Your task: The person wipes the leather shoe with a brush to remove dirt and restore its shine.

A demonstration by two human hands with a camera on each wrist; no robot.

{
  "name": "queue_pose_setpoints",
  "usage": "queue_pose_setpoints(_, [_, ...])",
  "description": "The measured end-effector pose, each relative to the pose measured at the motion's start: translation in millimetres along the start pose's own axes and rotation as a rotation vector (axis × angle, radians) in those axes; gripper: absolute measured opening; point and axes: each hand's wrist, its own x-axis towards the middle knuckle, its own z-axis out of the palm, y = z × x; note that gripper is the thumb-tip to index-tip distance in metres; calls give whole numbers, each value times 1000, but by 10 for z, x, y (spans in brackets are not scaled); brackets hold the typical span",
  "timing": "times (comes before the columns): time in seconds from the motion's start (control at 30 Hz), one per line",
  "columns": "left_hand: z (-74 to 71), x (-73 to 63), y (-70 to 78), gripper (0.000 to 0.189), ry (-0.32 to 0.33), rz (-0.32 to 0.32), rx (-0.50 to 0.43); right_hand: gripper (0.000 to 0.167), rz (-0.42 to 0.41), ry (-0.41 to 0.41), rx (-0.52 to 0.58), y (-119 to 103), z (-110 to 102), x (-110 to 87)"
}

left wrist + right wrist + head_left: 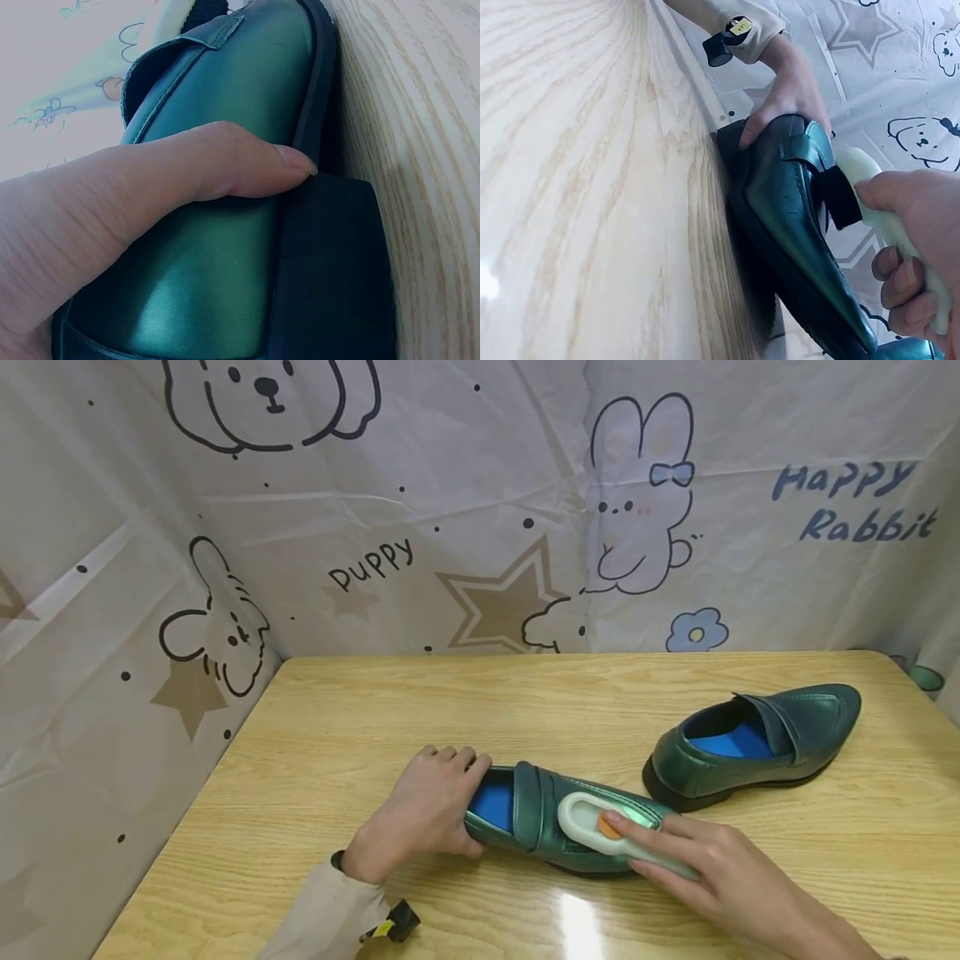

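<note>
Black lettering (372,565): is spelling "PUPPY" on the printed cloth (465,460), above the back edge of the table (375,710), toward the left corner.
Blue lettering (847,489): is spelling "Happy Rabbit" on the same cloth, above the back right corner.

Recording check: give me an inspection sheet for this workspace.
Surface: wood-grain table, patch of glare toward the front
Job's things: near shoe, dark green, blue inside; brush, bristles against that shoe; far shoe, standing to the right
Clutter: nothing seen
Left grip: holds near shoe at the heel
Right grip: holds brush by its handle
Cables: nothing seen
Surroundings: printed cloth behind and at the left; green item past the far right corner, unclear
</note>
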Motion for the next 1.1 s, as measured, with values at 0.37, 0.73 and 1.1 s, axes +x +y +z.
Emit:
queue_pose_setpoints(0.37, [23,-32,4,94,-10,-5,2,55,-90,-75,-4,15,-58,-3])
queue_pose_setpoints(0.73, [28,-19,7,94,-10,-6,-5,54,-153,-98,24,39,-74,-17])
queue_pose_setpoints(1.1, [-4,-5,2,95,-7,0,2,54,-186,-87,27,36,-54,16])
